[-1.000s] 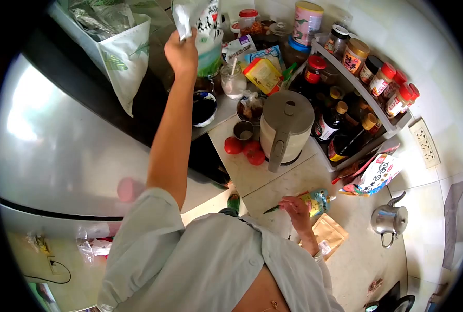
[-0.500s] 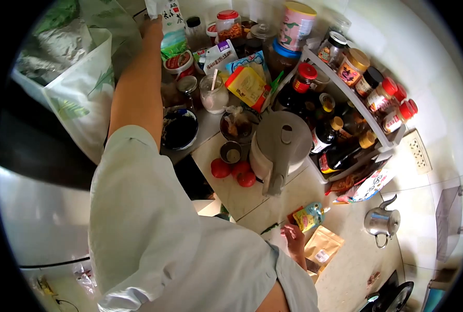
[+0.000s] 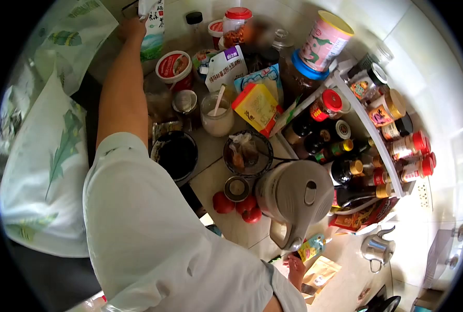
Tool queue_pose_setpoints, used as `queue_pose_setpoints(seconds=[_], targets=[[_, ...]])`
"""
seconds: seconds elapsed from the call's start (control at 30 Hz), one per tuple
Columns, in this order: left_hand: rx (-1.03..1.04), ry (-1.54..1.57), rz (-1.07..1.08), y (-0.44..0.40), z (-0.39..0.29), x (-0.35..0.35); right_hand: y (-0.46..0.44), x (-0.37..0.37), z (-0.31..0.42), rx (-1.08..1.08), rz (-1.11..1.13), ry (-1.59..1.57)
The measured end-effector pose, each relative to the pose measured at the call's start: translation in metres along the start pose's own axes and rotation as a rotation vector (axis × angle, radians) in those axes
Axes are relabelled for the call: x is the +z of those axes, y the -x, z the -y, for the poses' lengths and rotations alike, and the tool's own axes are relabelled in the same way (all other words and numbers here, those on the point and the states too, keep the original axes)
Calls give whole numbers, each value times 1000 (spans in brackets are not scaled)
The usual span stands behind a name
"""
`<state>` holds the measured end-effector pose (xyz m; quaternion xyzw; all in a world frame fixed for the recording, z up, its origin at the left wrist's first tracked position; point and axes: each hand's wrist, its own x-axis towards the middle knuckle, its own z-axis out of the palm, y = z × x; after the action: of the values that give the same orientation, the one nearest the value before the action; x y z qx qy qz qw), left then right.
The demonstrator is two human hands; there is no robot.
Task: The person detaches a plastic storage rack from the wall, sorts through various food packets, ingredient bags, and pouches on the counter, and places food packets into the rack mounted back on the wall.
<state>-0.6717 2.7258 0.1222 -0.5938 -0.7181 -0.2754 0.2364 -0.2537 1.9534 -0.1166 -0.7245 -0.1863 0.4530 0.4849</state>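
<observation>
At the top left, my left arm stretches to the back of the counter. My left hand (image 3: 132,28) is closed at the edge of an upright white and green printed packet (image 3: 152,34); its fingertips are partly hidden. My right hand (image 3: 295,273) hangs low on the right, fingers loosely curled and apart, holding nothing I can see. It is beside a yellow and blue spouted pouch (image 3: 310,248) and a brown paper pouch (image 3: 322,273). Near my left forearm stand a red-and-white tub (image 3: 174,67) and a dark bowl (image 3: 175,155).
A grey-lidded kettle (image 3: 294,192) stands mid-counter beside red tomatoes (image 3: 223,203) and a small metal cup (image 3: 236,188). Sauce bottles and jars fill a rack (image 3: 366,119) on the right. A leaf-print bag (image 3: 49,171) is at the left. A steel pot (image 3: 378,247) sits farther right.
The view has shifted and come closer to the back of the counter. My left hand stays at the packet, which sits a little farther left in view. My right hand appears lower.
</observation>
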Motion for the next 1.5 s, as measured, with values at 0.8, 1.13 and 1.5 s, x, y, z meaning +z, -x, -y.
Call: queue_pose_setpoints(seconds=[0.8,1.13,1.5], targets=[[-612,660,317,66,45,121,5,-24,-26,-15,-48,447],[-551,881,574,70,26,156,5,-25,-83,58,-195,420],[-632,977,1496,92,53,87,-15,8,-13,-34,-250,296]])
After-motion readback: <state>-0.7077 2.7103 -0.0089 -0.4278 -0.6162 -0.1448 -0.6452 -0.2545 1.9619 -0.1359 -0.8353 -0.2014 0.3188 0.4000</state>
